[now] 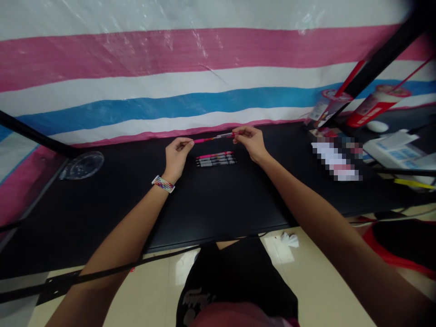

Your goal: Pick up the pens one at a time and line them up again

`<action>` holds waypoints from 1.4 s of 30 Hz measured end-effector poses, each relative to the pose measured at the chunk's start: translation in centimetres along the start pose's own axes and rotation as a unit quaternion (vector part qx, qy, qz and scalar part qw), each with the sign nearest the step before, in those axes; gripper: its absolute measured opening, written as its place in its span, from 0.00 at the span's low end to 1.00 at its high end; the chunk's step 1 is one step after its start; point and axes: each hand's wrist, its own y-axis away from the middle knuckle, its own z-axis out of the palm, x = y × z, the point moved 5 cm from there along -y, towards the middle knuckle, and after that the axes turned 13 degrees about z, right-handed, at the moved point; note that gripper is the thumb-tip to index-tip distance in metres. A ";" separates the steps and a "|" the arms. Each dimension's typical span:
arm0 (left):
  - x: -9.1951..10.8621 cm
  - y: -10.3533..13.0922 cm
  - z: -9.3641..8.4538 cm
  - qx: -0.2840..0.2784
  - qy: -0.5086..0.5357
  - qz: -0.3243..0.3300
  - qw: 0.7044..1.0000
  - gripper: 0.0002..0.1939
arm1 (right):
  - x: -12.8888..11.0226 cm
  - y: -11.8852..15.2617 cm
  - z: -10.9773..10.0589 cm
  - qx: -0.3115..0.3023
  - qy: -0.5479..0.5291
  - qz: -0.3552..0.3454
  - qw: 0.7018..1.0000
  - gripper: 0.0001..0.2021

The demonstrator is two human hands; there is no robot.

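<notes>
I hold a pink pen level above a black table, one end in each hand. My left hand, with a striped band on its wrist, pinches the pink end. My right hand grips the clear and silver end. Just below the held pen, three more pens lie side by side on the table, one pink and two darker.
A clear plastic lid lies at the table's left. Two red and white cups with straws stand at the back right, beside papers and packets. A striped pink, white and blue sheet hangs behind. A black stool stands at right.
</notes>
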 end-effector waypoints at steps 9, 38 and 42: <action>0.2 0.2 0.3 -0.024 0.004 -0.012 1.000 0.06 | 0.0 -0.1 -0.2 0.007 -0.011 -0.008 1.000 0.12; 0.4 0.4 1.4 -0.103 0.003 0.016 0.995 0.18 | 0.0 1.5 2.2 -0.087 -0.020 0.066 0.994 0.18; 1.2 0.3 1.4 -0.107 -0.034 0.056 0.992 0.36 | 0.0 1.4 2.2 -0.084 -0.025 0.063 0.994 0.17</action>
